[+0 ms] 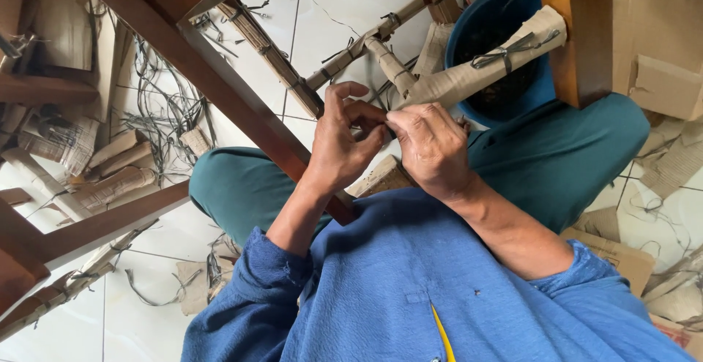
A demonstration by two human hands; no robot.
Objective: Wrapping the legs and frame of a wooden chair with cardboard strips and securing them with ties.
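Blue-sleeved, two hands meet above the lap, the left hand [344, 139] and right hand [432, 150] both pinching one dark strap [512, 51] end beside a paper-wrapped chair leg [476, 69], hemmed between two bare wooden rails [220, 84], with one blue bucket [483, 25] just behind.

Your left hand [343, 139] and right hand [432, 150] pinch something too small to tell, perhaps a dark strap, just below the blue bucket [469, 32], itself half hidden.
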